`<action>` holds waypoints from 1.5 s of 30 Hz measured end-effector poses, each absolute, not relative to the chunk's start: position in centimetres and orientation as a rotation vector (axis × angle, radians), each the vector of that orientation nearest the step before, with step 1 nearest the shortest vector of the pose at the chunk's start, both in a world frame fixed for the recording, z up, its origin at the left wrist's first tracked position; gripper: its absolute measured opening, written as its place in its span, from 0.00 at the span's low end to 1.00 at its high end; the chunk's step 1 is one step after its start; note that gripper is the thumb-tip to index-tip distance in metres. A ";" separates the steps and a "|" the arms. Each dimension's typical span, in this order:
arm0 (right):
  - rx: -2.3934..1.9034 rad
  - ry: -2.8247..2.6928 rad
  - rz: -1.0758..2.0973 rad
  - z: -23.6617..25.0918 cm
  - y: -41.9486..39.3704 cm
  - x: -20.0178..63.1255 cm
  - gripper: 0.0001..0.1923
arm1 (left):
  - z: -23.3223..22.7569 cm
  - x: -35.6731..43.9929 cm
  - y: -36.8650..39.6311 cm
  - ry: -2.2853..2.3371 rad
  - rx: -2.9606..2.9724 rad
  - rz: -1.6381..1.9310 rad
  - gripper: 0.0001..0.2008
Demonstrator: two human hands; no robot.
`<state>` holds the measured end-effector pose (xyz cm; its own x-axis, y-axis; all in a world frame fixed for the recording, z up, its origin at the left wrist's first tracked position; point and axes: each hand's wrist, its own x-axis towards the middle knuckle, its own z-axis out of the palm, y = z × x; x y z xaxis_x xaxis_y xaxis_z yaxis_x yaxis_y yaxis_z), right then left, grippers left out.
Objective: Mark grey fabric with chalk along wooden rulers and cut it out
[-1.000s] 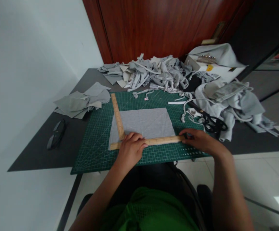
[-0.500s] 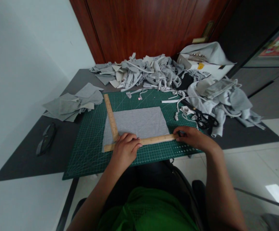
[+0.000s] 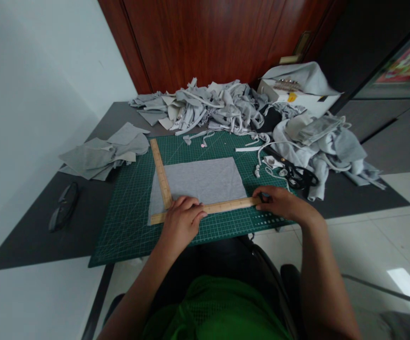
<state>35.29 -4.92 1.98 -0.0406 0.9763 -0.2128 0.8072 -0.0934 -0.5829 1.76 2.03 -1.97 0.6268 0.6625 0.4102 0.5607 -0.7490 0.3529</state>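
Note:
A light grey piece of fabric [image 3: 203, 179] lies flat on the green cutting mat [image 3: 120, 226]. Along its near edge runs a wooden ruler [image 3: 229, 205], and my left hand [image 3: 183, 217] presses it down with the fingers over it. A second wooden strip with markings [image 3: 160, 172] crosses the fabric's left side and meets the ruler by my left hand; whether the two are joined is hidden. At the ruler's right end, my right hand [image 3: 275, 202] pinches a small dark object, mostly covered by the fingers, next to the fabric's near right corner.
Black scissors [image 3: 298, 177] lie right of the fabric, beside a heap of grey cloth [image 3: 332, 141]. Scraps [image 3: 222, 106] pile along the back near a white box [image 3: 307, 101]. More grey pieces [image 3: 109, 148] and glasses [image 3: 63, 205] are on the left.
The whole view has shifted slightly, with the table a little further left. Both hands keep nearly the same place on the ruler and at its right end.

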 end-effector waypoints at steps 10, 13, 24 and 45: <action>-1.858 -2.213 0.534 4.3 -5.3 23.7 0.09 | -1.5 1.8 2.0 1.005 2.642 0.725 0.06; -1.920 -2.262 0.404 3.5 -5.3 19.5 0.15 | -1.5 1.8 2.0 1.011 2.647 0.721 0.07; -2.098 -2.207 0.334 3.7 -5.8 16.6 0.23 | -1.5 1.7 2.0 1.002 2.680 0.696 0.17; -2.058 -2.201 0.618 5.0 -4.9 16.9 0.31 | 1.0 -3.1 7.8 1.580 2.743 0.518 0.18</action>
